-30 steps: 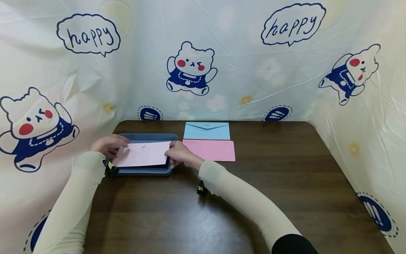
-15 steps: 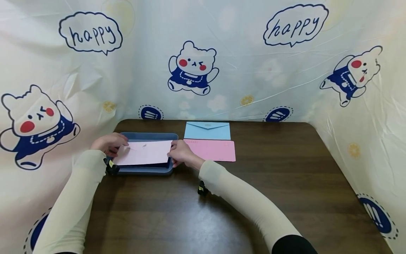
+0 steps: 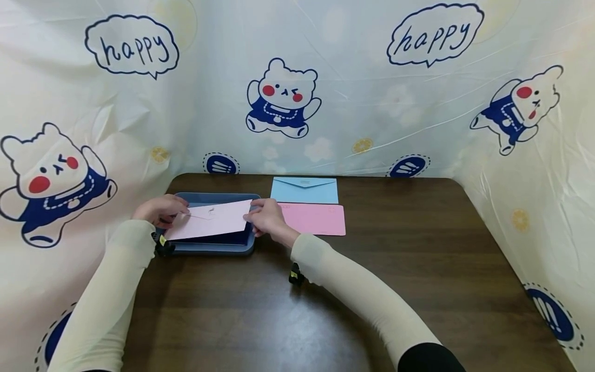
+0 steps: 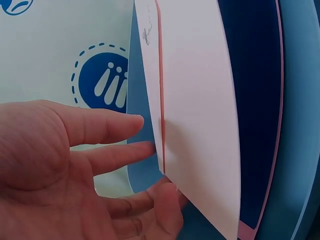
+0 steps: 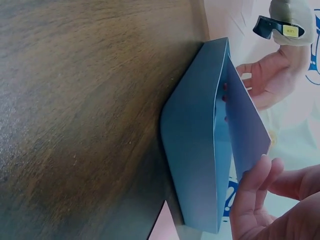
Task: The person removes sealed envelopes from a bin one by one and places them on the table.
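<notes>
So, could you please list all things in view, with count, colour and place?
Printed cloth: 1, pale, background
Table: 1, brown, before the cloth
Tray: 1, blue, table's far left corner
Paper: 1, pale pink, slanting over the tray
Flat piece: 1, dark blue, in the tray
Pink envelope: 1, pink, right of tray
Blue envelope: 1, light blue, beyond the pink one
Wrist devices: 2, black, each side
Sleeves: 2, cream, each side
Left hand: 1, bare, at paper's left end
Right hand: 1, bare, at its right end
</notes>
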Demonstrator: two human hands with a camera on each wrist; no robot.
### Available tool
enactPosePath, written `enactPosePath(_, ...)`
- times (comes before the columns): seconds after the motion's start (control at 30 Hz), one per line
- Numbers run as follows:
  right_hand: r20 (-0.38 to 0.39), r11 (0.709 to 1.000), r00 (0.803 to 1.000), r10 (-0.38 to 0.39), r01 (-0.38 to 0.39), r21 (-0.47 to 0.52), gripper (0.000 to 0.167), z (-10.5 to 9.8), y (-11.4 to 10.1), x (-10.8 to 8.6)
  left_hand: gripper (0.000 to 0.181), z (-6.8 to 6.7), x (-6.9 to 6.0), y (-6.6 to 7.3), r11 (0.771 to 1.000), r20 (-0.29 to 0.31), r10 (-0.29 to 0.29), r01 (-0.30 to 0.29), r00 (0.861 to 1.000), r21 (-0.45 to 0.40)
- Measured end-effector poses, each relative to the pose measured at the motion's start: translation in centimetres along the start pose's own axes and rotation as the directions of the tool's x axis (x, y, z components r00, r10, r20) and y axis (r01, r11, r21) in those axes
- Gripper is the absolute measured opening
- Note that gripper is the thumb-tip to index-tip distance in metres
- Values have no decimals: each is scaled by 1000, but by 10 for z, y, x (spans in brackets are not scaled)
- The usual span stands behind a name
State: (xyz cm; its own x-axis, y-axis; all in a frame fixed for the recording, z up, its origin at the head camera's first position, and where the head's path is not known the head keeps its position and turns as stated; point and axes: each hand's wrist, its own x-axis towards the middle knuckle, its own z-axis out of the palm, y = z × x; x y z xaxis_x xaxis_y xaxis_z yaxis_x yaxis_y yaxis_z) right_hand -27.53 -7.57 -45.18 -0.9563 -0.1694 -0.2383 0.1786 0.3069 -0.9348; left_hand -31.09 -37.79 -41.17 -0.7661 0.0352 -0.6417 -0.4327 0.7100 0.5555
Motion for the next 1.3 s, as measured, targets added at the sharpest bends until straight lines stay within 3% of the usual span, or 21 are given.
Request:
enactPosePath(0.3, -33, 1000, 999, 29, -29, -7, 42, 0, 2, 2, 66, 3, 5, -1, 999, -9, -2, 2, 1000, 33)
enactPosePath(0.6, -40, 996, 997, 66, -68, -60, 10, 1, 6, 4, 66, 7, 8, 2, 998, -26, -12, 14, 1000, 62)
enactPosePath(1.0, 22, 995, 996, 88, -87, -49, 10, -9, 10, 3, 66, 9, 5, 5, 997, -18, 33, -32, 999, 70)
enactPosePath(1.3, -9, 996, 998, 67, -68, -63, 6, -14, 14, 5, 64, 12, 1, 13, 991, -41, 76, -71, 996, 116)
